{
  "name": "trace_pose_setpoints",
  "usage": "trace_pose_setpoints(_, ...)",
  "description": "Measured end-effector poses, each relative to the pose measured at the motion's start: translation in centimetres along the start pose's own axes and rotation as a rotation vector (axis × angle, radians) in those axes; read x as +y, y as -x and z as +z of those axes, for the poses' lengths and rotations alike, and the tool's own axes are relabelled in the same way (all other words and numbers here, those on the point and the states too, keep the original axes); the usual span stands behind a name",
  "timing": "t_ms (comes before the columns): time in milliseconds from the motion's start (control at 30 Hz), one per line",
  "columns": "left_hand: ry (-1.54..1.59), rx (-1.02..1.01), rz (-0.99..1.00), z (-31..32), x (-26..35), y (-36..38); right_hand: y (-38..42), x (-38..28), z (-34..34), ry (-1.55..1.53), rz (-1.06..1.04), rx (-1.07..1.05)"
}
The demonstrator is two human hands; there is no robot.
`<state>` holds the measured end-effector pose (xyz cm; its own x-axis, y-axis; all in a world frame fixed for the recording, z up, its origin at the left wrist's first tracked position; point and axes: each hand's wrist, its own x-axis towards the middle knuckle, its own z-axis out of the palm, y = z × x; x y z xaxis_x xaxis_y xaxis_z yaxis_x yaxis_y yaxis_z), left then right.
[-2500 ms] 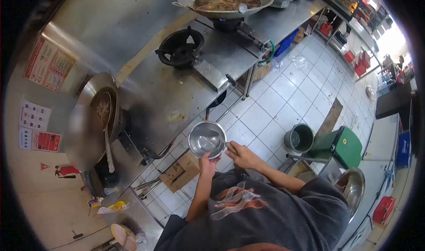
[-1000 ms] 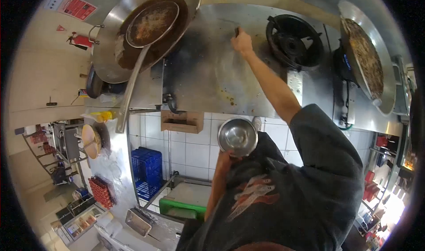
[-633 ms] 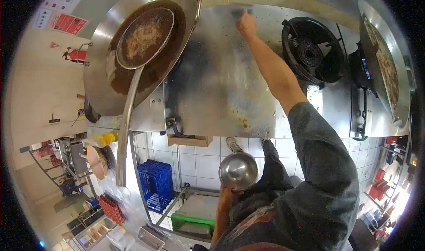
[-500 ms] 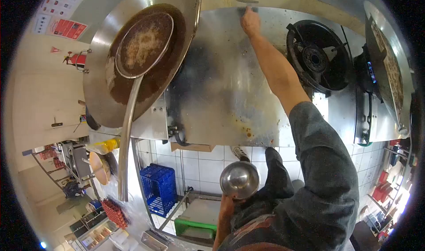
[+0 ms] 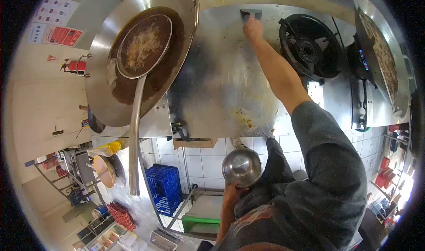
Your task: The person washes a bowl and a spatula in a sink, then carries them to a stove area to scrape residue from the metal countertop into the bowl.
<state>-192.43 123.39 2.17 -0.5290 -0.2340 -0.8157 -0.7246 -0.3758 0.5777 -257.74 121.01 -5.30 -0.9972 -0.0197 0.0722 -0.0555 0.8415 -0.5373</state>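
Observation:
My right hand is stretched to the far side of the steel worktop, closed round a flat dark scraper whose blade lies by the back edge. Low in the view, near my body, my left hand grips the rim of a shiny steel bowl. The bowl looks empty. Brown and yellow spots mark the worktop near its front edge.
At the left, a large wok holds brown oil and a long-handled strainer. A black burner stands right of my arm. Another wok is over a blue flame. A blue crate is on the floor.
My right hand and the scraper have come slightly nearer, away from the back ledge onto the worktop. The camera view has shifted a little. My left hand still holds the bowl.

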Motion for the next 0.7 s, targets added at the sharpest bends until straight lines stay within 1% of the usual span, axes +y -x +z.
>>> trace_pose_setpoints(33, 0.367, 0.033, -0.242, 0.5, 1.7, 0.0, 1.4, -0.2, -0.8, 0.021, 0.026, -0.003)
trace_pose_setpoints(133, 0.447, -0.131, -0.132, -0.6, -0.9, -2.9, 6.3, -0.5, -2.7, -0.008, 0.113, -0.095)
trace_pose_setpoints(200, 0.448, -0.279, -0.062, -1.1, -1.6, -5.3, 10.1, -0.7, -4.4, 0.045, 0.020, -0.086)
trace_pose_setpoints(233, 0.418, -0.323, 0.005, -1.0, -2.4, -6.8, 12.6, -0.6, -5.3, 0.074, -0.022, -0.095)
trace_pose_setpoints(267, 0.404, -0.272, -0.089, -1.2, -2.9, -8.3, 13.8, -0.6, -6.0, 0.088, -0.005, -0.153)
trace_pose_setpoints(300, 0.399, -0.358, -0.092, -1.5, -4.3, -10.4, 15.1, -0.2, -6.2, 0.105, 0.020, -0.220)
trace_pose_setpoints(333, 0.289, -0.356, -0.049, -1.0, -2.5, -9.7, 16.3, 0.4, -6.3, 0.122, 0.040, -0.278)
trace_pose_setpoints(400, 0.341, -0.385, -0.077, -1.3, -4.7, -12.5, 19.7, 1.3, -6.6, 0.132, 0.016, -0.285)
trace_pose_setpoints(433, 0.363, -0.387, -0.139, -1.1, -3.4, -12.1, 21.4, 1.2, -7.4, 0.124, 0.000, -0.279)
trace_pose_setpoints(467, 0.345, -0.324, -0.171, -0.7, -3.5, -12.3, 23.0, 1.1, -8.1, 0.117, -0.017, -0.272)
trace_pose_setpoints(500, 0.387, -0.378, -0.197, -1.2, -4.4, -13.3, 25.1, 1.2, -8.8, 0.121, -0.059, -0.257)
trace_pose_setpoints(533, 0.433, -0.432, -0.215, -1.2, -3.7, -13.0, 26.9, 1.1, -9.6, 0.123, -0.108, -0.239)
trace_pose_setpoints(567, 0.405, -0.357, -0.183, -0.8, -3.3, -12.3, 27.9, 0.8, -10.1, 0.122, -0.158, -0.219)
trace_pose_setpoints(633, 0.403, -0.369, -0.166, -1.0, -3.9, -11.8, 30.3, 2.7, -8.3, 0.197, -0.254, -0.108)
trace_pose_setpoints(667, 0.404, -0.375, -0.151, -1.1, -3.9, -12.0, 30.6, 3.5, -7.6, 0.206, -0.258, -0.113)
trace_pose_setpoints(700, 0.403, -0.395, -0.183, -1.5, -4.9, -12.8, 31.2, 3.7, -7.5, 0.215, -0.263, -0.118)
